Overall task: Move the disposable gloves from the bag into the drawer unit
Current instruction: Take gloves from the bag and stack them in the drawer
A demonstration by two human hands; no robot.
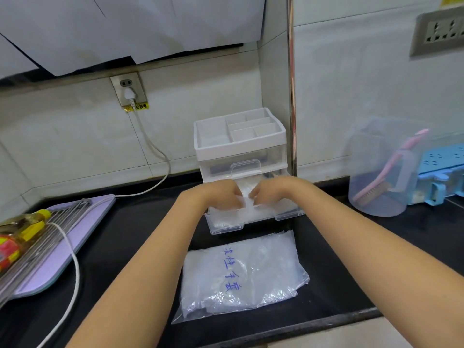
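A clear plastic drawer unit (pixel 239 149) with a white tray top stands against the back wall. Its bottom drawer (pixel 226 226) is pulled out toward me. Thin clear disposable gloves (pixel 247 197) lie in that drawer. My left hand (pixel 218 194) and my right hand (pixel 272 190) reach over the drawer, and their curled fingers pinch the gloves from both sides. The clear bag (pixel 241 275) with blue writing lies flat on the black counter in front of the drawer, with more clear plastic visible inside.
At the left lie a purple board (pixel 75 237) with a metal rack, an oil bottle (pixel 17 234) and a white cord (pixel 75 267). At the right stand a clear jug (pixel 381 172) holding a pink brush, and a blue rack (pixel 442 169). The counter's front edge runs below the bag.
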